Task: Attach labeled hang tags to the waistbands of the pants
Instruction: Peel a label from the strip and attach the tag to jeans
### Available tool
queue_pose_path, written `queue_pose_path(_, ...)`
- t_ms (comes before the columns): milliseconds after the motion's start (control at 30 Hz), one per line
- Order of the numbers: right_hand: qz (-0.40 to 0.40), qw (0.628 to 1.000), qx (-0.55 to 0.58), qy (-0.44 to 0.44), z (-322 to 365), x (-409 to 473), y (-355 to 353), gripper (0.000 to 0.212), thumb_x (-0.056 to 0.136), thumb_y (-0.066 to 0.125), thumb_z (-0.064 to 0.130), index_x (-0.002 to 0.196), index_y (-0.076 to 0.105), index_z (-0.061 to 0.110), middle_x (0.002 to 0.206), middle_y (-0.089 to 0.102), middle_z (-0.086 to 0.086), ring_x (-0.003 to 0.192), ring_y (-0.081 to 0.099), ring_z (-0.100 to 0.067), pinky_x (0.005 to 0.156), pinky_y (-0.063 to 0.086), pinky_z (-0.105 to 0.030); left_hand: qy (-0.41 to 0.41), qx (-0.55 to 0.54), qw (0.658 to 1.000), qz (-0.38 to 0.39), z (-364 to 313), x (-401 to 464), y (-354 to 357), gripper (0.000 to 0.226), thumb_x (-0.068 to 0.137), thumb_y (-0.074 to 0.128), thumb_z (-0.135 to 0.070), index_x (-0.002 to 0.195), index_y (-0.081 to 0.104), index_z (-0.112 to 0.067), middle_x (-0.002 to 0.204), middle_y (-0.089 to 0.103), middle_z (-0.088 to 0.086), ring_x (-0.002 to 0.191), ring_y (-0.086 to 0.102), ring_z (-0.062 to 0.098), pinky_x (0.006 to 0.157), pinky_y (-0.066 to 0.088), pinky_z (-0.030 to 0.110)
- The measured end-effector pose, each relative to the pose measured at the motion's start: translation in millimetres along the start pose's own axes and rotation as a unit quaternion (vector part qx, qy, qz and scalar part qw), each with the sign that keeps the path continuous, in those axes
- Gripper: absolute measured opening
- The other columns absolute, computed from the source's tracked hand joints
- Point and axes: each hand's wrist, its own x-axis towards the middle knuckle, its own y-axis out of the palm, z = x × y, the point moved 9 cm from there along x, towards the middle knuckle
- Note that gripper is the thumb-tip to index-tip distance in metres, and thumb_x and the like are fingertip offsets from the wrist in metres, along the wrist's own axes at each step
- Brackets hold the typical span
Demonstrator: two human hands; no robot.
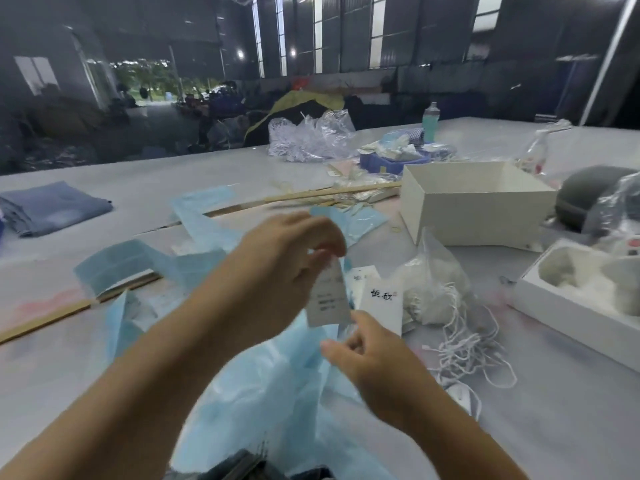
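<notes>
My left hand (284, 268) is raised over the table and pinches the top of a white printed hang tag (327, 299), which hangs down, blurred. Just below it, my right hand (370, 355) has its fingers curled near the tag's lower edge; whether it holds anything I cannot tell. Other white tags with black characters (381, 299) lie on the table behind. A tangle of white tag strings (460, 344) lies to the right. Folded blue pants (52, 206) rest at the far left. Dark fabric (242, 465) shows at the bottom edge under light blue plastic.
Light blue plastic bags (270, 382) spread under my hands. An open white box (474, 202) stands at the right, with a white moulded tray (585, 289) and a clear bag of strings (433, 271) near it. Crumpled clear plastic (311, 136), a blue bin (391, 161) and a bottle (431, 121) sit farther back.
</notes>
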Motion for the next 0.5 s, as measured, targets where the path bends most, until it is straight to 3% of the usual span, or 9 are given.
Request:
queue_pose_path(100, -0.072, 0.995, -0.026, 0.068, -63.1, 4.2, -59.9, 0.017, 0.089, 0.061, 0.028, 0.104, 0.064, 0.021, 0.089, 0.067, 0.005, 0.081, 0.060, -0.014, 0.069, 0.046, -0.030, -0.022, 0.042, 0.993, 0.107, 6.6, 33.1, 83.4, 0.016, 0.097, 0.054, -0.016, 0.101, 0.067, -0.025, 0.106, 0.066, 0.000, 0.099, 0.052, 0.021, 0.082, 0.045, 0.034)
queue_pose_path(133, -0.093, 0.992, -0.017, 0.088, -79.0, 6.9, -73.5, 0.007, 0.089, 0.061, 0.024, 0.092, 0.065, 0.020, 0.088, 0.069, 0.002, 0.081, 0.062, -0.017, 0.072, 0.050, -0.034, -0.023, 0.058, 0.988, 0.140, 12.8, 39.1, 110.6, 0.016, 0.097, 0.054, -0.016, 0.103, 0.067, -0.024, 0.108, 0.065, -0.001, 0.103, 0.052, 0.022, 0.086, 0.044, 0.035)
queue_pose_path(200, -0.111, 0.986, 0.006, 0.122, -106.4, 17.8, -86.9, 0.010, 0.088, 0.062, 0.019, 0.078, 0.062, 0.020, 0.084, 0.069, -0.002, 0.080, 0.066, -0.024, 0.078, 0.056, -0.045, -0.024, 0.085, 0.975, 0.202, 28.7, 47.1, 163.6, 0.016, 0.098, 0.053, -0.018, 0.105, 0.065, -0.026, 0.111, 0.065, -0.004, 0.106, 0.051, 0.020, 0.089, 0.045, 0.036)
queue_pose_path(267, -0.098, 0.983, 0.010, 0.152, -126.5, 34.4, -86.8, 0.005, 0.086, 0.061, 0.019, 0.081, 0.062, 0.019, 0.084, 0.069, -0.006, 0.079, 0.068, -0.029, 0.077, 0.058, -0.050, -0.027, 0.105, 0.964, 0.242, 42.8, 50.3, 205.5, 0.018, 0.098, 0.052, -0.018, 0.105, 0.064, -0.029, 0.110, 0.064, -0.007, 0.103, 0.049, 0.017, 0.085, 0.045, 0.035)
queue_pose_path(400, -0.063, 0.984, -0.009, 0.166, -139.9, 69.1, -75.2, 0.012, 0.079, 0.054, 0.017, 0.080, 0.066, 0.018, 0.073, 0.069, -0.008, 0.064, 0.070, -0.029, 0.063, 0.061, -0.044, -0.042, 0.151, 0.945, 0.286, 68.0, 41.9, 253.5, 0.019, 0.098, 0.052, -0.019, 0.105, 0.063, -0.033, 0.108, 0.064, -0.009, 0.096, 0.042, 0.015, 0.076, 0.027, 0.027)
queue_pose_path(500, -0.056, 0.986, -0.040, 0.155, -139.4, 89.6, -67.6, 0.012, 0.083, 0.055, 0.019, 0.078, 0.065, 0.018, 0.071, 0.068, -0.006, 0.059, 0.066, -0.025, 0.059, 0.061, -0.037, -0.067, 0.162, 0.938, 0.298, 84.5, 32.6, 266.7, 0.020, 0.098, 0.051, -0.021, 0.108, 0.062, -0.034, 0.110, 0.063, -0.010, 0.097, 0.042, 0.015, 0.077, 0.025, 0.028)
